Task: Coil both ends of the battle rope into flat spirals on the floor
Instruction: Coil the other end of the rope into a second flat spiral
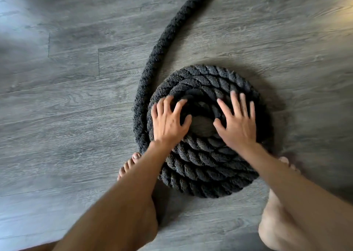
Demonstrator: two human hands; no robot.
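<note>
A thick black twisted battle rope lies wound into a flat spiral [204, 166] on the grey wood floor, several turns wide. Its loose length [162, 40] curves round the spiral's left side and runs off past the top edge of the view. My left hand [168, 122] rests flat on the left inner turns with fingers spread. My right hand [236, 124] lies flat on the right inner turns, fingers also spread. Neither hand is closed around the rope. The spiral's centre shows between my thumbs. The rope's other end is out of view.
My bare left foot [129, 166] stands on the floor just left of the spiral, and my bare right foot [286, 203] is at its right front. Grey plank floor [66, 107] stretches all around.
</note>
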